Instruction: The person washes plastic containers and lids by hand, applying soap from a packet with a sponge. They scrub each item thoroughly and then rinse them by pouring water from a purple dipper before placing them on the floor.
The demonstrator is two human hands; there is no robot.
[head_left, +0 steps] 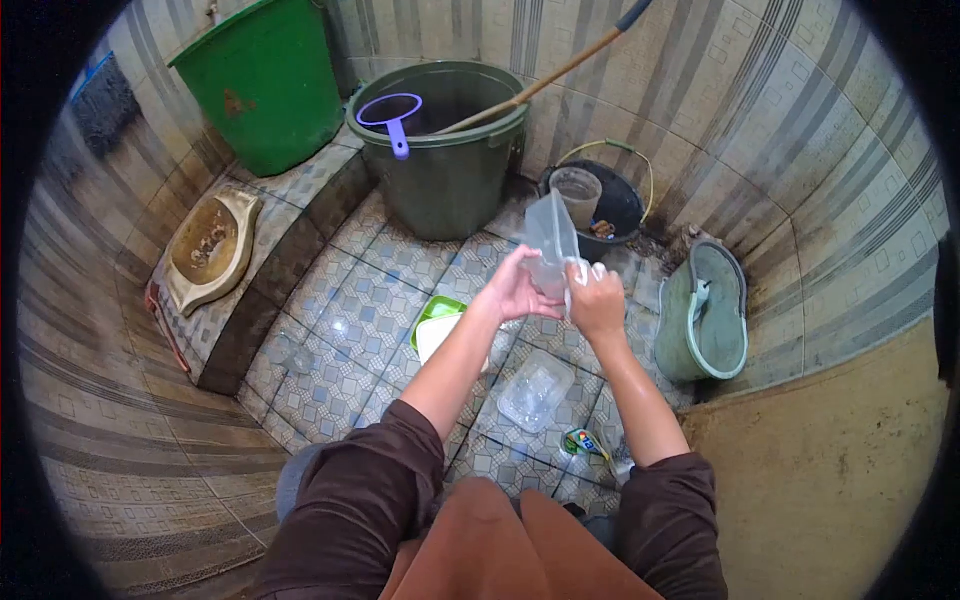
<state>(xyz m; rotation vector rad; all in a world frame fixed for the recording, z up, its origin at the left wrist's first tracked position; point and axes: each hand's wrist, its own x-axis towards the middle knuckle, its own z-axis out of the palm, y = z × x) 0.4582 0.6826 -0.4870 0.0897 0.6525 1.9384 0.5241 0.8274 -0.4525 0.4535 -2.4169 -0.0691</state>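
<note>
A translucent plastic food container (553,228) is held tilted up in front of me, above the tiled floor. My left hand (520,290) grips its near left side, thumb on top and fingers below. My right hand (597,297) is closed at its right edge, with white suds over the fingers. Whether a sponge is inside that hand is hidden. On the floor below lies another clear plastic container (537,390). A green tray (430,312) with a white piece (437,332) on it sits left of that, partly behind my left forearm. A colourful soap packet (578,441) lies near my right arm.
A large dark green barrel (435,190) stands at the back, with a purple-handled strainer (398,140) and a long stick (570,70) across its rim. A black bucket (625,215) and a green tub (680,325) stand right. The raised squat toilet (187,290) is left, a green bin (260,95) behind.
</note>
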